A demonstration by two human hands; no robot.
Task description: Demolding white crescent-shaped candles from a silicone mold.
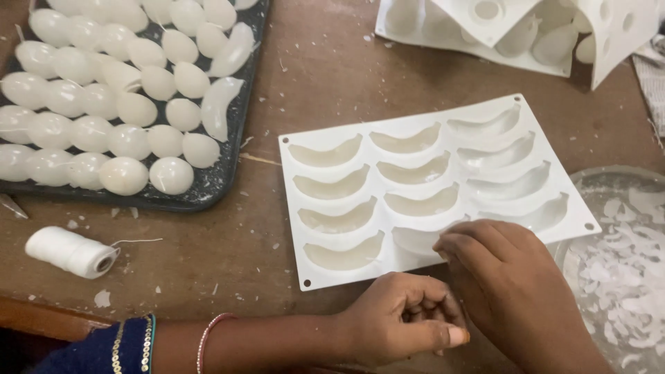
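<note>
Worn brown wooden table (325,76), soft daylight

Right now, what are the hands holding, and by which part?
Both hands, left and right, grip the white crescent mold at its near edge.

Open counter left of the mold
Bare counter (312,76) lies between black tray (228,173), thread spool (73,253) and white mold (429,187); bowl (623,277) crowds the right.

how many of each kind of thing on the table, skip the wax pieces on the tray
White moulds: 2, a flat one with crescent hollows and a bent one at the top
Dark tray: 1
Thread spool: 1
Clear bowl of flakes: 1
Hands: 2, left hand and right hand at the flat mould's near edge
Total: 7
</note>
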